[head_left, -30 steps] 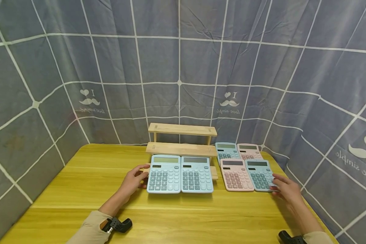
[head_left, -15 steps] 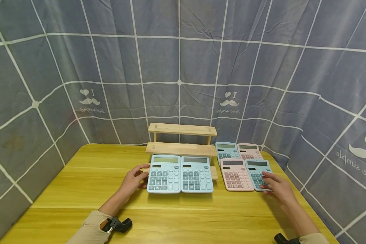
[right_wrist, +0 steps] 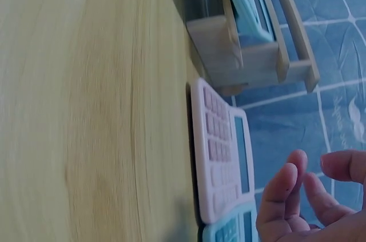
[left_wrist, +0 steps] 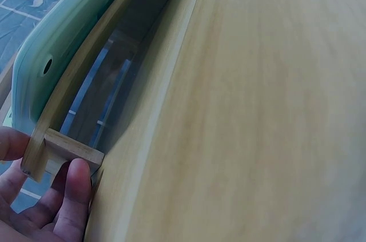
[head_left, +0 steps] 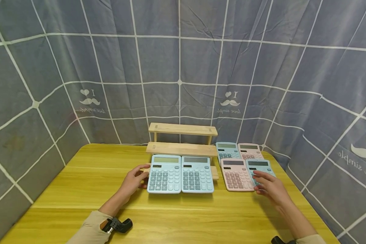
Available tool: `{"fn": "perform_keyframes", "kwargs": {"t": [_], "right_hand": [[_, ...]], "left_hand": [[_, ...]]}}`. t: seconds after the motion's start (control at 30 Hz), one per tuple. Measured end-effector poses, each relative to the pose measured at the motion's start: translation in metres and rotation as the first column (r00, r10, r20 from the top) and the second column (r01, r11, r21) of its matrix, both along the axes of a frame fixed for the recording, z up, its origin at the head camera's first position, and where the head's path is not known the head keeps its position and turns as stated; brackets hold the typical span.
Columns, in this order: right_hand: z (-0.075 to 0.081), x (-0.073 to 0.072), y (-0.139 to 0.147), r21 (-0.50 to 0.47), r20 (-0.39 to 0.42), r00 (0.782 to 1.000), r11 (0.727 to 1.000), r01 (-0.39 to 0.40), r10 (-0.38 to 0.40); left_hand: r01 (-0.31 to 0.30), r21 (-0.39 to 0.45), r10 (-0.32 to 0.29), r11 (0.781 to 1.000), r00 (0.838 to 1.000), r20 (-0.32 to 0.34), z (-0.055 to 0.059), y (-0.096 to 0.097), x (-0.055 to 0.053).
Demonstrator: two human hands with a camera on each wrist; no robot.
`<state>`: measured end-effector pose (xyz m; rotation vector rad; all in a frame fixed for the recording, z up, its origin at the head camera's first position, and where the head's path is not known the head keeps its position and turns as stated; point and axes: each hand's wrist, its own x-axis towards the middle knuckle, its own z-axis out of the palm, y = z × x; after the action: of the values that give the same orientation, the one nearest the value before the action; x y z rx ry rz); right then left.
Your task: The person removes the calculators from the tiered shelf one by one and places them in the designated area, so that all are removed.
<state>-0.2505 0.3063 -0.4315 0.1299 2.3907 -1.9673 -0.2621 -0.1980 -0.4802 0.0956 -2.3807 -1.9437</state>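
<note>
My left hand [head_left: 133, 180] holds the left end of a tiered wooden rack [head_left: 181, 148]; in the left wrist view, thumb and fingers close about the end of its lowest shelf [left_wrist: 86, 82]. Two light-blue calculators, a left one [head_left: 164, 173] and a right one [head_left: 197, 173], lean side by side on that shelf. Over on the right, my right hand [head_left: 272, 188] hovers with loosely bent fingers above a blue calculator [head_left: 258, 164], covering its lower part. Beside that calculator lies a pink calculator [head_left: 237, 176]. The right wrist view shows nothing between the right fingers [right_wrist: 280, 190].
Behind the front pair on the right lie another blue calculator [head_left: 227, 151] and another pink one [head_left: 249, 151]. The rack's top shelf [head_left: 183, 128] stands near a grey checked curtain [head_left: 198, 61] that surrounds the wooden table [head_left: 183, 217].
My right hand has moved left, from the blue calculator's right edge to over its keys, near the pink one. The left hand, rack and calculators stay in place.
</note>
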Motion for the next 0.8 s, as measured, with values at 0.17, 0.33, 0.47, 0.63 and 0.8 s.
{"fn": "perform_keyframes", "kwargs": {"t": [0.17,0.33,0.47,0.63,0.8], "right_hand": [[0.003,0.001,-0.010,0.005,0.001,1.000,1.000,-0.021,0.021],[0.004,0.001,-0.017,-0.012,0.019,0.999,0.999,-0.036,0.037],[0.006,0.002,-0.022,-0.032,0.018,0.998,0.998,-0.059,0.060],[0.009,0.004,-0.030,-0.030,0.011,0.997,0.997,-0.072,0.072],[0.011,0.004,-0.037,-0.048,0.010,0.996,0.995,-0.089,0.090]], "left_hand": [[0.001,-0.007,-0.001,1.000,1.000,-0.003,0.000,0.000,-0.001],[0.010,-0.008,-0.010,1.000,1.000,-0.006,0.001,-0.001,0.000],[0.009,-0.010,-0.009,1.000,1.000,-0.007,0.000,-0.001,0.000],[0.002,-0.002,-0.002,1.000,1.000,-0.005,0.000,0.000,-0.001],[-0.002,0.002,0.002,1.000,1.000,-0.002,0.000,0.000,-0.001]]}}
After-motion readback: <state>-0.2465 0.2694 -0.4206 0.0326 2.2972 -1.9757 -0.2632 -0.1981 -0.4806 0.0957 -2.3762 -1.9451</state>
